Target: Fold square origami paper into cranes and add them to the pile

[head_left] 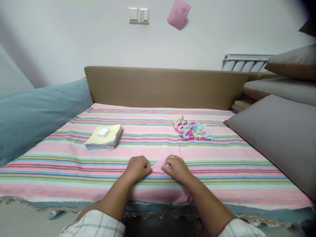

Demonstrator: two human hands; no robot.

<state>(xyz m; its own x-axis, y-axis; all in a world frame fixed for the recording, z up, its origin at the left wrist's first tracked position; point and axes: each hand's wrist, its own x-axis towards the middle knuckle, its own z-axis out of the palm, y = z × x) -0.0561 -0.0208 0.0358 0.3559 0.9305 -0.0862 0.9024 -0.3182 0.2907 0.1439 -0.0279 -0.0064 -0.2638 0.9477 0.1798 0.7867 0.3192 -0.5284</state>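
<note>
A folded sheet of pink paper (159, 165) lies between my hands near the front of the striped cloth. My left hand (140, 168) is closed, its fingertips pinching the paper's pointed left end. My right hand (176, 167) is closed too, with thumb and fingers on the paper's right part, covering that end. Beyond my left hand sits a stack of coloured paper (101, 140), yellow on top, bearing a small white block (103, 132). A heap of folded paper pieces in several colours (191, 128) lies beyond my right hand.
The striped cloth (61, 168) covers the seat. A brown backrest (163, 87) closes off the back. A blue-covered armrest (44, 112) stands left, grey cushions (274, 131) right. On the wall are light switches (138, 15), a pink note (179, 14) and a radiator (247, 62).
</note>
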